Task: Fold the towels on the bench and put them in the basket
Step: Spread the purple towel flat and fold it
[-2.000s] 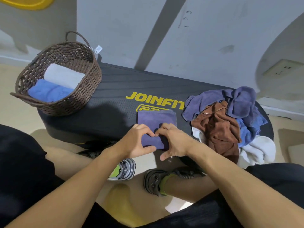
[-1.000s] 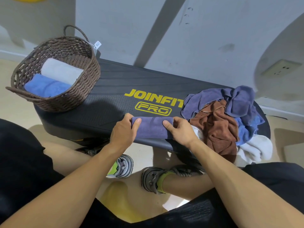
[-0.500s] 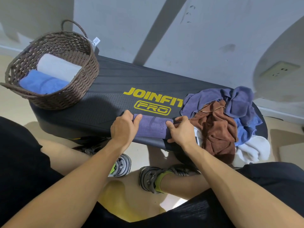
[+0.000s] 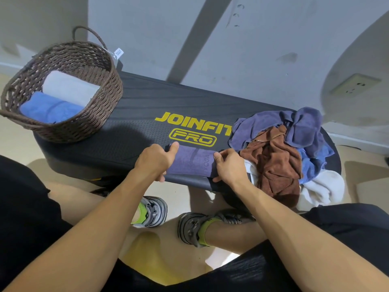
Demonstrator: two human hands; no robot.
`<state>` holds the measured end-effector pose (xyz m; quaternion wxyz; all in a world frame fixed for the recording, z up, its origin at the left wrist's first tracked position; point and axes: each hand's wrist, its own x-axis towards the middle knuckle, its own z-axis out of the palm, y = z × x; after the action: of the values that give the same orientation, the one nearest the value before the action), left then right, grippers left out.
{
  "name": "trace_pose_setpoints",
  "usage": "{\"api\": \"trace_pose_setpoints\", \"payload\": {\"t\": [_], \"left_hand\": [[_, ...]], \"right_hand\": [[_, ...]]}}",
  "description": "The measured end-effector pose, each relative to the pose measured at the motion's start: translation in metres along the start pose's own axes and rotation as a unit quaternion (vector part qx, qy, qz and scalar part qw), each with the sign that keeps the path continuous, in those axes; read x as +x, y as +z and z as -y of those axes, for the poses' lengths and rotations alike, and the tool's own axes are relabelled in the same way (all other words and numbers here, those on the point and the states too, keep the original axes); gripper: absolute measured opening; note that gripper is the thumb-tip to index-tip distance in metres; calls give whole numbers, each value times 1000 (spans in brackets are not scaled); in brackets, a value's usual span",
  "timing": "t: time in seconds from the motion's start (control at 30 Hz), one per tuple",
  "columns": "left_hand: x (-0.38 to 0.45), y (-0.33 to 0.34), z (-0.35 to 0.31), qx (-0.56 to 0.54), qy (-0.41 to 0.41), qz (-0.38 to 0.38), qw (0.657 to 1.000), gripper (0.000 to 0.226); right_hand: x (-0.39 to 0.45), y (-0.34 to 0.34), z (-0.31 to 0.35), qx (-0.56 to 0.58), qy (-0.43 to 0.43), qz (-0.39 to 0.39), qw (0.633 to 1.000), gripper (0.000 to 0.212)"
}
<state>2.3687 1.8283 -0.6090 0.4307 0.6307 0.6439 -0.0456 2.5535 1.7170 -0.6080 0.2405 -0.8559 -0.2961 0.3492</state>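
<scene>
The purple towel (image 4: 192, 163) lies rolled into a short, fat cylinder at the near edge of the surface (image 4: 134, 131), just below the yellow lettering. The left hand (image 4: 154, 160) grips its left end, thumb up over the top and fingers curled round the near side. The right hand (image 4: 228, 165) holds the right end the same way, thumb laid along the top edge and fingers wrapped under.

It looks like soft terry or microfibre: light, limp, with nothing stiff in it. A roll like this keeps its shape only while something presses on it, so letting go of 1 end would probably let the outer layer spring loose. The best hold seems to be across the middle with the loose flap pinned under the fingers, or at both ends as now. It is not fragile or slippery and can be squeezed firmly.

The basket (image 4: 88, 123) stands on the left end of the surface, well apart from the roll, with 2 towels already in it: a blue roll (image 4: 48, 109) in front and a white roll (image 4: 69, 88) behind. Room shows beside them. On the right end sits the pile (image 4: 280, 152) of unfolded towels, brown, purple, blue and white, touching the right hand's wrist side.
</scene>
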Motion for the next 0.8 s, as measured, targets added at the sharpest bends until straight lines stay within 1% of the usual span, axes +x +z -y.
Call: {"api": "trace_pose_setpoints", "payload": {"t": [0.07,0.1,0.13,0.17,0.23,0.3,0.37,0.43,0.5,0.53,0.57,0.6,0.63,0.67,0.7,0.73,0.77,0.8], "left_hand": [[-1,-6,-3,-76,-70,96,990,75],[-2,-8,-4,-126,-98,124,979,75],[-3,-7,-4,-183,-114,129,968,74],[-4,-5,-4,-240,-118,118,956,74],[-4,2,-5,-324,-104,86,936,71],[-5,10,-6,-392,-86,77,913,64],[-7,15,-7,-452,-71,94,884,59],[-12,18,-10,-490,-65,127,860,55],[-15,18,-14,-495,-53,140,856,50],[-16,17,-16,-491,-35,136,860,44],[-17,14,-19,-482,-9,127,867,37],[-18,11,-22,-461,21,112,880,30],[-20,6,-25,-429,51,96,897,28],[-23,1,-27,-388,80,84,914,30],[-26,-5,-30,-346,110,89,928,31],[-30,-13,-33,-310,142,114,933,30],[-34,-20,-37,-285,172,151,931,27],[-38,-29,-42,-264,200,187,925,25]], "right_hand": [[0,0,1,13,5,1,1000,20],[1,0,1,20,8,2,1000,18],[1,0,1,22,9,3,1000,17],[2,0,2,16,8,6,1000,17],[4,-1,2,4,8,18,1000,19],[6,-3,2,7,12,24,1000,19],[8,-7,5,4,13,37,999,21],[8,-12,9,13,29,73,997,18],[9,-20,16,11,54,101,993,13],[10,-24,18,-23,56,109,992,13],[12,-31,22,-94,42,117,988,12],[13,-38,26,-180,13,116,977,17],[15,-44,29,-246,-21,107,963,32],[17,-50,33,-262,-56,110,957,51],[16,-56,39,-228,-89,145,959,71],[12,-61,46,-167,-116,197,959,88],[8,-63,53,-102,-141,249,953,100],[3,-64,60,-52,-164,286,943,105]]}}
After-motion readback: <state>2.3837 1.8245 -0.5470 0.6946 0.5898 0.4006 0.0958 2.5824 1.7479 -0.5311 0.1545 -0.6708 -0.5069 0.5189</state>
